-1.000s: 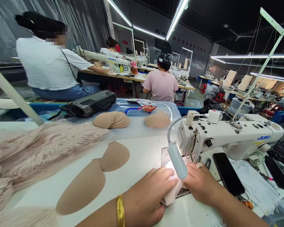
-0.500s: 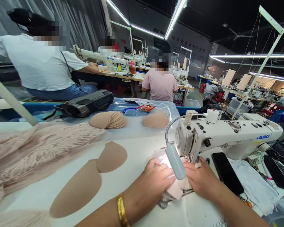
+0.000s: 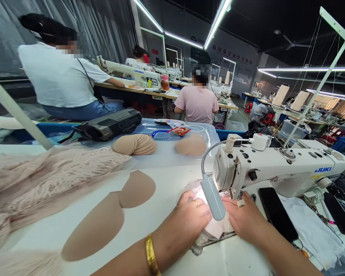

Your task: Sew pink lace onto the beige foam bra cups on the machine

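The left hand [image 3: 186, 224] lies flat, fingers spread and pressing down on a small pale fabric piece [image 3: 213, 229] at the foot of the sewing machine [image 3: 276, 168]. The right hand [image 3: 245, 220] lies just across from it, fingers also flat on the same piece, fingertips close under the needle area; the lamp [image 3: 212, 197] hides the needle itself. Neither hand grips anything — both pin the piece to the machine bed, which sits between them.

To do this feed well, both palms should keep light, even pressure and let the piece travel straight, with fingertips kept off the line of the needle; it looks thin and slippery, so uneven pressure would probably skew the seam.

Left of the left hand, two tan cups [image 3: 109, 218] lie on the white table [image 3: 161, 180], touching each other, and beyond them a heap of pink lace [image 3: 37, 180]. Farther off, ahead of the hands, stacks of cups [image 3: 135, 145] rest on a clear bin lid [image 3: 209, 135]. Right of the right hand, a phone [image 3: 277, 212] lies beside the machine on white cloth [image 3: 313, 226].

The room is a workshop — other people sit with their backs turned at further machines under strip lights.
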A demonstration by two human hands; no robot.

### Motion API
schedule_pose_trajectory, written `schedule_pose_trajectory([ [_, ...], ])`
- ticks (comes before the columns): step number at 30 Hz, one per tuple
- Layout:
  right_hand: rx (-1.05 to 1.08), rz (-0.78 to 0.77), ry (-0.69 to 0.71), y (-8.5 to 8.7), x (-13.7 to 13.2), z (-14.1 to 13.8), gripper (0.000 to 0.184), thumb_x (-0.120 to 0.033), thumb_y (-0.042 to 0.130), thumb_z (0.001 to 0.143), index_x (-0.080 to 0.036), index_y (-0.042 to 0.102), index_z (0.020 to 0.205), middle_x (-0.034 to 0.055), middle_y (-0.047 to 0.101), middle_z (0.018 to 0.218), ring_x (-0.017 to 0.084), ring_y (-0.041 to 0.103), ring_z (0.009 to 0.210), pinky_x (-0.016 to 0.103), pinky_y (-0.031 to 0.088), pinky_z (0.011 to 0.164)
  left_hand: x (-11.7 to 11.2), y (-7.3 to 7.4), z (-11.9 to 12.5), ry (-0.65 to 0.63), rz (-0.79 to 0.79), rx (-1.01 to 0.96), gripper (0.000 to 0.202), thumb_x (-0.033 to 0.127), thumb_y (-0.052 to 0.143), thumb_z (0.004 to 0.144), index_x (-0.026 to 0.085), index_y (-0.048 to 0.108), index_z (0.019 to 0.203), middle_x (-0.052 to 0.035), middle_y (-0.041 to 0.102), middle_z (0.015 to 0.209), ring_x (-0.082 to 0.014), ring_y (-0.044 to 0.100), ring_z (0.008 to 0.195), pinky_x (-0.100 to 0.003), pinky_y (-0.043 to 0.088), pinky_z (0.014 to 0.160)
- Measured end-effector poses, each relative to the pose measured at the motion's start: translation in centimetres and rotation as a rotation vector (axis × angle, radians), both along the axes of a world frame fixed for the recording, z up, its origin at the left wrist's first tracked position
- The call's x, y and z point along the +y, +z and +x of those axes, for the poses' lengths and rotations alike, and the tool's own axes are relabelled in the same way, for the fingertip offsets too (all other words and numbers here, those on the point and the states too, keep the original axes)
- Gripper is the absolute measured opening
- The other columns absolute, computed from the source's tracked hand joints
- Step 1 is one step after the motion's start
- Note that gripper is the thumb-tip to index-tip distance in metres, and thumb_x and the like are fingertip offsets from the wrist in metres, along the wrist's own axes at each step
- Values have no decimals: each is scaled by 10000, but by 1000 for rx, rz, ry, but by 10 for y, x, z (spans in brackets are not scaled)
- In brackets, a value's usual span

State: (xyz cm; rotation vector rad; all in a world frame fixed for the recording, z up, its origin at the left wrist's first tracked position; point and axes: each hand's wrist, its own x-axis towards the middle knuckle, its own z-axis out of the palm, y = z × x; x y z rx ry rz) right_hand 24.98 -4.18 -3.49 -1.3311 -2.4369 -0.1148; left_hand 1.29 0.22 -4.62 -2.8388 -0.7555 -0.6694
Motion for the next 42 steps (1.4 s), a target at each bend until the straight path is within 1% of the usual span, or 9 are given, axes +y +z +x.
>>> schedule_pose_trajectory([
  [3, 53, -1, 2, 4, -3, 2, 381, 19, 527, 760, -223, 670, 1017, 54, 738, 1172, 264, 616, 1020, 371, 503, 885, -2, 1, 0, 1, 17, -8, 249, -3, 622, 843, 236, 691, 838, 14, 684, 749, -190, 616, 771, -442, 382, 1003],
  [5, 88, 59, 12, 6, -3, 3, 364, 3, 519, 795, -214, 679, 1040, 78, 739, 1168, 263, 623, 978, 358, 524, 830, -2, -1, 1, 2, 23, -16, 258, -8, 622, 818, 238, 692, 852, 17, 674, 733, -194, 620, 763, -446, 385, 985],
  [9, 198, 167, 39, 8, -3, 3, 366, 8, 465, 840, -180, 671, 1077, 100, 735, 995, 259, 647, 905, 356, 553, 795, 0, -6, 3, 41, 34, -26, 268, 5, 638, 802, 246, 704, 901, 16, 677, 740, -206, 633, 785, -446, 385, 978],
  [15, 239, 141, 2, 5, -2, 1, 315, 23, 448, 833, -172, 634, 995, 113, 718, 961, 264, 665, 879, 386, 584, 778, 2, -10, 4, 40, 38, -24, 205, 23, 632, 819, 226, 667, 824, 0, 690, 757, -212, 630, 812, -444, 386, 962],
  [22, 258, 102, -13, 2, -2, 2, 303, 26, 443, 850, -173, 619, 997, 119, 710, 973, 277, 670, 919, 400, 593, 800, 3, -16, 5, 6, 87, -56, 190, 46, 615, 854, 222, 649, 791, 16, 651, 710, -176, 576, 695, -451, 374, 962],
  [27, 254, 91, -15, 1, -1, 3, 303, 26, 450, 859, -189, 608, 1001, 110, 704, 990, 272, 670, 937, 385, 589, 816, 1, -14, 4, -2, 88, -63, 282, 32, 605, 834, 259, 697, 972, 13, 677, 752, -196, 618, 753, -440, 374, 946],
  [29, 252, 90, -23, 0, -1, 3, 300, 24, 450, 859, -190, 609, 998, 112, 702, 996, 274, 670, 935, 388, 587, 819, 0, -14, 3, -2, 80, -63, 297, 37, 603, 829, 264, 699, 995, 8, 685, 761, -204, 625, 766, -439, 376, 937],
  [38, 207, 100, 16, 6, -3, 4, 311, 6, 440, 850, -170, 621, 1031, 109, 710, 973, 257, 650, 899, 355, 540, 805, 2, -10, 3, 1, 42, -58, 242, 34, 612, 787, 241, 671, 897, 14, 687, 752, -196, 616, 730, -453, 358, 948],
  [42, 128, 37, 86, 14, -8, 6, 308, -34, 463, 846, -207, 633, 1036, 42, 665, 838, 235, 595, 838, 320, 481, 765, -11, 0, 4, -29, 0, -79, 251, 30, 613, 708, 225, 613, 867, 16, 702, 784, -209, 623, 754, -438, 342, 887],
])
